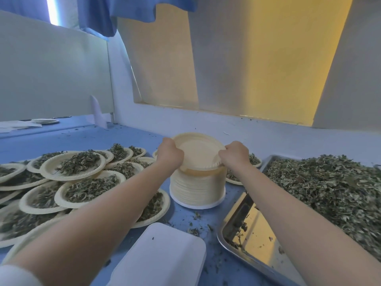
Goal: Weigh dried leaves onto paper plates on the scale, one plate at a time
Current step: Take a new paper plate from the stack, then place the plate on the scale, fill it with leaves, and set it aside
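Observation:
A tall stack of empty cream paper plates (197, 189) stands mid-table. The top plate (199, 151) is tilted and lifted a little off the stack. My left hand (170, 152) grips its left rim and my right hand (236, 154) pinches its right rim. A white scale (162, 256) with a bare platform lies at the near edge between my forearms. Loose dried leaves (329, 190) are heaped in a steel tray (243, 236) on the right.
Several plates filled with dried leaves (76, 164) overlap in layers across the left of the blue table (185, 215). More filled plates (254, 161) sit behind the stack. Leaf crumbs (194, 230) litter the table. A wall rises close behind.

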`<state>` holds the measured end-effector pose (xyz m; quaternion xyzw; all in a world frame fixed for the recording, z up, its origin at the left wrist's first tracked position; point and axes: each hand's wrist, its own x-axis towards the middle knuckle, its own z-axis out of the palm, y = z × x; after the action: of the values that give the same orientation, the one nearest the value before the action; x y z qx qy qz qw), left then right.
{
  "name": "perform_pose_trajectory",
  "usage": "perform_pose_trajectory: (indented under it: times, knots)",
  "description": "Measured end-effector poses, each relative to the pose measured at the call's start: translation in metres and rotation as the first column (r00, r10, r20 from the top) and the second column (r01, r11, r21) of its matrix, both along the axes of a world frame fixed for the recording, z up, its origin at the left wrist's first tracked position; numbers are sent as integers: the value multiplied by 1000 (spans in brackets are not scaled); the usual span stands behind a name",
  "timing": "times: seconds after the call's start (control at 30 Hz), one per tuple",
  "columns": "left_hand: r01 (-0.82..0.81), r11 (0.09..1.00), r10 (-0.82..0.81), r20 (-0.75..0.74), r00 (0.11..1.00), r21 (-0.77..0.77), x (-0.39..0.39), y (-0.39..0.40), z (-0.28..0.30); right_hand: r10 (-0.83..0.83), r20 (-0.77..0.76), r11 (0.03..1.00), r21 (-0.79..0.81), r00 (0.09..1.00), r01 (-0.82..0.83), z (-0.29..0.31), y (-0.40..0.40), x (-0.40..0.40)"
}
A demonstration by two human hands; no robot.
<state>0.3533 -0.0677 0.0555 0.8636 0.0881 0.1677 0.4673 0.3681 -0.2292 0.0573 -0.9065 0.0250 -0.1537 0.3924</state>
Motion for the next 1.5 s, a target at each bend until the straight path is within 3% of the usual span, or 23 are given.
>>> perform_pose_trajectory:
  times: [0.37,0.57,0.73,0.9,0.97,1.1,1.17,1.37,1.5]
  knots:
    - [51,953,-42,37,998,-298,-77,36,-7,52,-9,998,-25,999,-52,-1,12,-74]
    - [29,994,-33,-36,999,-106,-156,61,-67,193,27,971,-148,981,-187,-57,22,-142]
    - [-13,1000,11,-141,990,-13,-192,70,-111,134,-59,937,-316,989,-146,-93,37,-178]
    - [13,980,-30,-83,996,-199,-196,78,-121,90,-79,926,-361,993,-112,-101,42,-175]
    - [24,946,-55,-88,995,-322,-196,83,-124,73,-82,946,-311,994,-95,-106,39,-170]
    - [-33,703,1,-45,999,-711,-198,94,-136,36,-9,988,-152,999,-37,-118,34,-166]
    - [-52,638,48,-28,998,-769,-199,100,-139,25,5,989,-147,1000,-24,-120,30,-164]
    - [-53,747,55,-18,998,-663,-200,96,-143,20,16,981,-191,1000,-17,-122,27,-161]
    - [-36,767,46,-2,999,-641,-198,98,-144,18,26,974,-228,999,-12,-124,28,-162]
